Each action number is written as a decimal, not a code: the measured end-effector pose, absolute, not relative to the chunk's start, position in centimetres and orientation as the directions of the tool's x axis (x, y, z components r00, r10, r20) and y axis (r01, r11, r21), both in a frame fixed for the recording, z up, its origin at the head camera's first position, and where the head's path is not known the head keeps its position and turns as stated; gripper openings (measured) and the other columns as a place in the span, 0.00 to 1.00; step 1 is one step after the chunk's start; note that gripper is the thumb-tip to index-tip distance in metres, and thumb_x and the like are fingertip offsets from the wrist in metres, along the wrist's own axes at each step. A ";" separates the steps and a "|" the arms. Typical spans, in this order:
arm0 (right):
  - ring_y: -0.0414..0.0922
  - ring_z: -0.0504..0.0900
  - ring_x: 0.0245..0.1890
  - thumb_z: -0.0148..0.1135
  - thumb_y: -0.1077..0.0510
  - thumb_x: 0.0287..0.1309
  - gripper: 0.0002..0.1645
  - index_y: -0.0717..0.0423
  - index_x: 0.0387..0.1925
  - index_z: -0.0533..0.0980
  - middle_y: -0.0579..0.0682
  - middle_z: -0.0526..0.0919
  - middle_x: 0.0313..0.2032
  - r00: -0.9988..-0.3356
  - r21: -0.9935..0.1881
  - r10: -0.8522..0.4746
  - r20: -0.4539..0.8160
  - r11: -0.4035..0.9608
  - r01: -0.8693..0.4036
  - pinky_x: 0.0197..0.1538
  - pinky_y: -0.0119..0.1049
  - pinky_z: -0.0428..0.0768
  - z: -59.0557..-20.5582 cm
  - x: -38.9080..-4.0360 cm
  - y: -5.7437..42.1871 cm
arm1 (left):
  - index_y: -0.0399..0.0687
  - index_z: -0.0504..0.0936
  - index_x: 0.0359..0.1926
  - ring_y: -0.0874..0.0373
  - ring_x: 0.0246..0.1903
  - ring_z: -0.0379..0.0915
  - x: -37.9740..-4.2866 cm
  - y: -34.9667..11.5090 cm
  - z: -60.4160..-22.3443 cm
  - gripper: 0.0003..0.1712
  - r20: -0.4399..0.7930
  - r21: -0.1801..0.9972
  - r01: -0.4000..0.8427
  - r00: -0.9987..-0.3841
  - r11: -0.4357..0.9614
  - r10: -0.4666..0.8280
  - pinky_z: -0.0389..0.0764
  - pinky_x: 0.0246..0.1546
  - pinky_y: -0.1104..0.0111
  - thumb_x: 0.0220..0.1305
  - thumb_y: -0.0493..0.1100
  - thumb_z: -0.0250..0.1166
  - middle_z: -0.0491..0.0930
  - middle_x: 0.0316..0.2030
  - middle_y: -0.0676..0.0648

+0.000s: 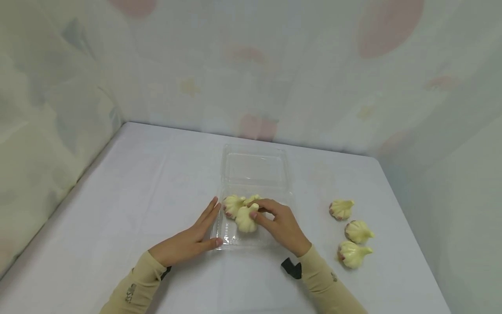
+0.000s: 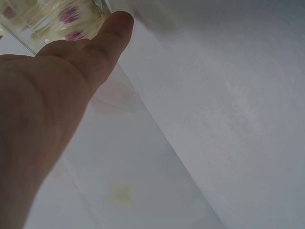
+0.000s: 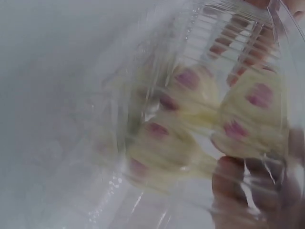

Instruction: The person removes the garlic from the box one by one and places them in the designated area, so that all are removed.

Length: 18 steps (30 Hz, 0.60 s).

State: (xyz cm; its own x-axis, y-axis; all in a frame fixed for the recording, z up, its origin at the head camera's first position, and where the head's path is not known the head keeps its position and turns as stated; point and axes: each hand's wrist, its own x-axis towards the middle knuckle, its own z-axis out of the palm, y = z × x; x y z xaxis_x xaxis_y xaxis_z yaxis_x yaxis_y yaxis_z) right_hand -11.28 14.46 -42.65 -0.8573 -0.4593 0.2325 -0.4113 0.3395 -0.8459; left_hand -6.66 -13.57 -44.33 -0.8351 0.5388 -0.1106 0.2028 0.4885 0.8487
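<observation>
An open clear plastic clamshell box (image 1: 255, 150) lies in the middle of the white table. Its near tray holds three pale yellow garlic bulbs with pink marks. My right hand (image 1: 259, 212) reaches into the tray, and its thumb and fingers pinch the front garlic bulb (image 1: 245, 221). Another bulb (image 1: 233, 205) lies just left of it. My left hand (image 1: 208, 224) lies flat with straight fingers against the tray's left side. In the left wrist view the thumb (image 2: 112, 33) touches the box's corner (image 2: 52, 19). Seen from the right wrist, the bulbs (image 3: 190, 109) appear blurred through the plastic.
Three more garlic bulbs (image 1: 341, 209) (image 1: 357, 231) (image 1: 353, 254) lie in a row on the table to the right of the box. The table (image 1: 149, 183) is walled by patterned cloth at the back and on both sides.
</observation>
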 end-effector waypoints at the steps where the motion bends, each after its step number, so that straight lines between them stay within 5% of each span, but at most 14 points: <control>1: 0.41 0.83 0.49 0.66 0.52 0.68 0.12 0.47 0.51 0.83 0.40 0.84 0.52 -0.860 -0.847 -0.450 0.241 0.335 -0.413 0.55 0.55 0.77 -42.6 -11.3 14.5 | 0.46 0.33 0.81 0.46 0.77 0.28 -6.7 -13.6 -44.4 0.51 -0.110 0.847 0.204 -0.835 0.490 0.538 0.49 0.70 0.42 0.76 0.54 0.59 0.23 0.79 0.49; 6: 0.41 0.83 0.49 0.67 0.55 0.67 0.13 0.47 0.52 0.83 0.40 0.85 0.51 -0.877 -0.854 -0.402 0.262 0.327 -0.405 0.57 0.49 0.77 -42.5 -11.5 15.0 | 0.46 0.33 0.81 0.47 0.77 0.28 -6.7 -13.6 -44.4 0.51 -0.104 0.845 0.210 -0.837 0.492 0.537 0.49 0.70 0.43 0.76 0.54 0.59 0.23 0.80 0.49; 13: 0.49 0.83 0.50 0.65 0.66 0.66 0.12 0.63 0.50 0.82 0.56 0.85 0.50 -0.892 -0.863 -0.351 0.286 0.309 -0.399 0.57 0.44 0.78 -40.6 -11.3 15.2 | 0.46 0.34 0.81 0.47 0.77 0.28 -6.6 -13.6 -44.2 0.51 -0.104 0.850 0.205 -0.837 0.485 0.537 0.49 0.70 0.42 0.76 0.54 0.58 0.23 0.80 0.49; 18: 0.50 0.83 0.50 0.64 0.67 0.66 0.11 0.67 0.49 0.81 0.58 0.85 0.48 -0.892 -0.857 -0.338 0.300 0.314 -0.408 0.56 0.41 0.79 -38.3 -10.6 15.3 | 0.46 0.34 0.81 0.47 0.77 0.28 -6.5 -13.6 -44.1 0.51 -0.110 0.850 0.200 -0.837 0.487 0.536 0.49 0.70 0.42 0.76 0.54 0.58 0.23 0.80 0.49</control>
